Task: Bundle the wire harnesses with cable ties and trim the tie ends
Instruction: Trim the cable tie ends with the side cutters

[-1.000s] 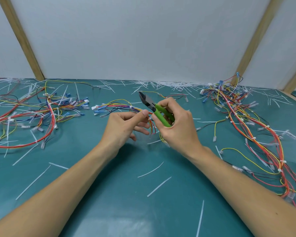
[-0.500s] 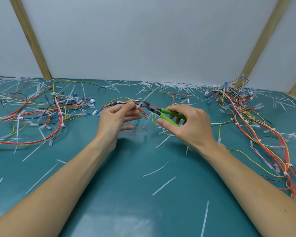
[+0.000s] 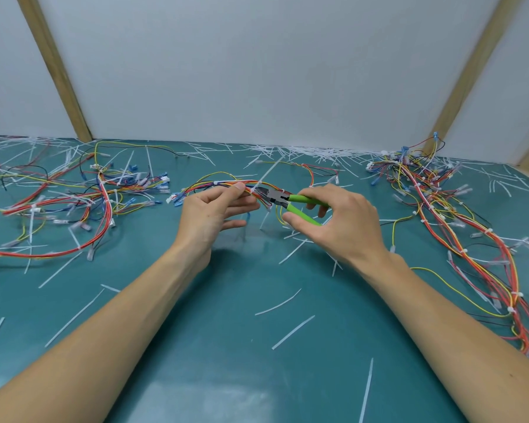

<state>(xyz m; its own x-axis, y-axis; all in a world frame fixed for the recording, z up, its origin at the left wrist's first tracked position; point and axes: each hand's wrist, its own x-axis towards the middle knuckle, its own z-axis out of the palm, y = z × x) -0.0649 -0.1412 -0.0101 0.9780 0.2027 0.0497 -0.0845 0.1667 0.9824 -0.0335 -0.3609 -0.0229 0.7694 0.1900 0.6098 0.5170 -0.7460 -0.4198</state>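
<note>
Green cutters (image 3: 290,203) in right hand (image 3: 342,227), seemingly at tie tail (image 3: 268,172).

Cutters (image 3: 283,200): a second ago raised with the nose pointing up-left; now level, nose at the cable tie (image 3: 255,189) on the wire harness (image 3: 226,185).
Right hand (image 3: 339,224): moved right, handles spread between thumb and fingers.
Left hand (image 3: 214,213): shifted from a curled grip to pinching the harness beside the tie.

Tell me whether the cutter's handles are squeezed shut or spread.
Spread: the green cutter handles fork apart in the right hand, with a gap between them.
</note>
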